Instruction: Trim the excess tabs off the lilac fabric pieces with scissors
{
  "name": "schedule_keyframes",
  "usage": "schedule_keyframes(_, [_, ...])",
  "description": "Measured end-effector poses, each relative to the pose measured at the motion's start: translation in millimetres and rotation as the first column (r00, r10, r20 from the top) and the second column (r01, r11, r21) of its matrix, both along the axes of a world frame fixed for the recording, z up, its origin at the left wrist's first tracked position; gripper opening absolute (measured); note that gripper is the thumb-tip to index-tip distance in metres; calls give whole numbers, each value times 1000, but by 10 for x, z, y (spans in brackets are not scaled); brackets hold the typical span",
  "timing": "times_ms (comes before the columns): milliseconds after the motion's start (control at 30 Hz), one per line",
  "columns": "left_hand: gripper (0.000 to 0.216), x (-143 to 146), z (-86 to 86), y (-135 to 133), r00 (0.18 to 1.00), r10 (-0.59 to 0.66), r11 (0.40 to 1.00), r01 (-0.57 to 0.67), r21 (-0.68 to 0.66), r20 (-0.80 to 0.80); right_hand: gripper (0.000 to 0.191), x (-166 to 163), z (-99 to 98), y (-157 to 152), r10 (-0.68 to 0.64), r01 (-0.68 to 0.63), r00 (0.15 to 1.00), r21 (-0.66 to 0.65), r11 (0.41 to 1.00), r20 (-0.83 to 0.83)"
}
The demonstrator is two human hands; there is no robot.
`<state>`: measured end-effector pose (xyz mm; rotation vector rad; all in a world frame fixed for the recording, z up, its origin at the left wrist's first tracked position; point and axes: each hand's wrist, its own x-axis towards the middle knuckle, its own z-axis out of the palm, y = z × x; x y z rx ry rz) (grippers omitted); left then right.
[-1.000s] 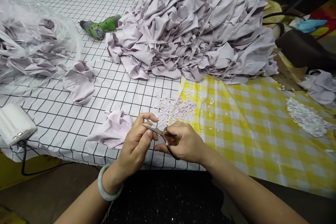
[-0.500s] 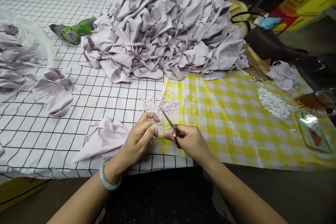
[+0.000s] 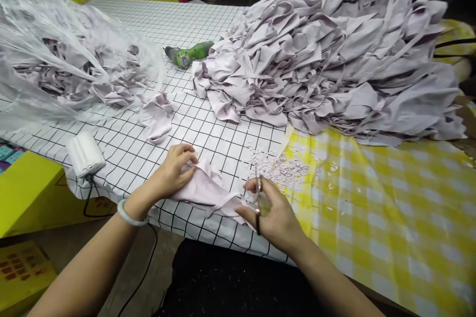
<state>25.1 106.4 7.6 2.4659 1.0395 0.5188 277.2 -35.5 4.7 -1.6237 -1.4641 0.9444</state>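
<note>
At the near edge of the white, black-gridded tablecloth (image 3: 213, 141), I am seeing the left hand (image 3: 174, 171) with its fingers bent over the top of a soft, pale lilac piece of cloth (image 3: 208, 188). They are touching it, but I cannot tell whether they are pinching it. That cloth is lying crumpled between the two hands, a narrow strip crossing it and its right end reaching toward the right hand (image 3: 277, 213). There I am making out thumb and finger gripping the handle loops of slim metal scissors (image 3: 259, 186), the loops standing apart and the blades pointing away from the body.

Around the wrist of the left arm, a pale green, smooth bangle (image 3: 132, 214) is sitting. Just beyond the scissors, tiny pale fabric clippings (image 3: 290, 166) are lying scattered, partly over a yellow-and-white checked plastic cover (image 3: 372, 218). To the left I am viewing a white, box-shaped device (image 3: 85, 153) with a black cable. Farther out, a smaller lilac scrap (image 3: 155, 118) is lying near a clear plastic bag (image 3: 70, 25) of similar cloth, and a green-and-grey hand tool (image 3: 189, 54) is resting beside a large lilac fabric heap (image 3: 320, 59).
</note>
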Motion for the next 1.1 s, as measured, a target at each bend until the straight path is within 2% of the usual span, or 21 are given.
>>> schedule_keyframes(67, [7, 47, 65, -38, 996, -2, 1000, 1, 7, 92, 32, -278, -16, 162, 12, -9, 998, 49, 999, -64])
schedule_keyframes(167, [14, 70, 320, -230, 972, 72, 997, -66, -36, 222, 16, -660, -93, 450, -22, 35, 974, 58, 998, -224])
schedule_keyframes(233, [15, 16, 489, -387, 949, 170, 970, -114, -213, 266, 13, -836, -115, 635, -61, 67, 915, 1, 998, -398])
schedule_keyframes(267, [16, -23, 549, -459, 934, 223, 924, -111, -367, 279, 13, -897, -101, 716, -72, 76, 868, -12, 997, -491])
schedule_keyframes(300, [16, -62, 585, -520, 918, 270, 838, -74, -541, 292, 14, -941, -68, 784, -68, 81, 813, -4, 997, -578])
schedule_keyframes(367, [15, -116, 593, -608, 866, 347, 577, 104, -810, 359, 18, -992, 42, 884, -18, 65, 695, 38, 997, -719])
schedule_keyframes(400, [16, -123, 570, -633, 829, 383, 448, 219, -867, 408, 20, -1005, 108, 915, 13, 39, 636, 48, 998, -772])
schedule_keyframes(433, [19, -115, 538, -647, 787, 414, 344, 329, -879, 457, 23, -1013, 173, 937, 36, 2, 583, 47, 999, -812])
schedule_keyframes(467, [24, -95, 502, -653, 746, 442, 273, 416, -867, 498, 26, -1016, 231, 951, 52, -36, 537, 39, 999, -842])
schedule_keyframes(500, [28, -66, 467, -652, 710, 469, 236, 472, -849, 525, 28, -1016, 276, 961, 64, -77, 499, 30, 997, -864])
schedule_keyframes(533, [31, -33, 440, -649, 686, 489, 231, 494, -838, 539, 29, -1013, 306, 970, 77, -117, 471, 24, 993, -879])
schedule_keyframes(567, [32, -1, 424, -644, 676, 501, 255, 482, -838, 541, 30, -1006, 320, 980, 88, -142, 453, 26, 990, -887])
schedule_keyframes(600, [32, 24, 421, -640, 675, 505, 307, 442, -843, 538, 31, -997, 317, 992, 101, -150, 445, 37, 988, -890])
schedule_keyframes(700, [26, 41, 497, -650, 763, 407, 557, 229, -799, 502, 32, -958, 240, 1043, 107, -75, 470, 81, 994, -876])
schedule_keyframes(767, [26, 17, 592, -677, 852, 273, 755, 97, -648, 446, 35, -935, 170, 1069, 58, 4, 526, 71, 997, -848])
schedule_keyframes(833, [27, -5, 678, -707, 910, 198, 911, -34, -410, 364, 37, -933, 110, 1059, -11, 17, 573, -1, 1000, -819])
schedule_keyframes(867, [26, -7, 705, -719, 921, 200, 952, -102, -289, 335, 39, -945, 86, 1035, -36, 1, 586, -43, 999, -810])
schedule_keyframes(900, [24, 0, 718, -725, 922, 214, 968, -156, -197, 321, 40, -967, 65, 998, -52, -25, 592, -83, 996, -804])
schedule_keyframes(967, [23, 39, 698, -720, 896, 247, 968, -210, -138, 370, 41, -1030, 29, 889, -66, -82, 598, -143, 986, -799])
schedule_keyframes(1033, [26, 102, 629, -698, 824, 265, 957, -163, -238, 500, 41, -1089, 1, 752, -66, -113, 609, -170, 979, -790])
schedule_keyframes(1100, [28, 168, 539, -675, 720, 318, 920, -77, -385, 617, 42, -1094, -11, 620, -30, -156, 638, -168, 973, -770])
